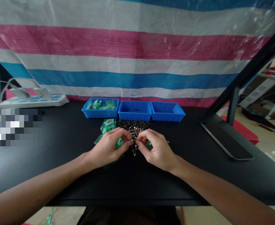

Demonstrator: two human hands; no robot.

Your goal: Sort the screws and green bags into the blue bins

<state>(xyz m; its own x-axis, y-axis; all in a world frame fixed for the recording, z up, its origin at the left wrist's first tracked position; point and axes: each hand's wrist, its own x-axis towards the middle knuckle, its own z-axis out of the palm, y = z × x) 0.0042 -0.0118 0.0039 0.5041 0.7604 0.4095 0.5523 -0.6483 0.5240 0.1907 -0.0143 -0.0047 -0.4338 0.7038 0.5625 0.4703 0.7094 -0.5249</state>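
I can't identify the tiny piece (134, 140) my left hand (109, 144) and right hand (159, 149) pinch above half-hidden metal fasteners (135, 129).

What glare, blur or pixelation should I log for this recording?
Head view: glare streaks the striped sheet, strongest upper right; head view: pale sheen on the black table at far left; head view: a pixelated patch hides detail at left; head view: the pile of small parts is too soft to separate piece by piece.
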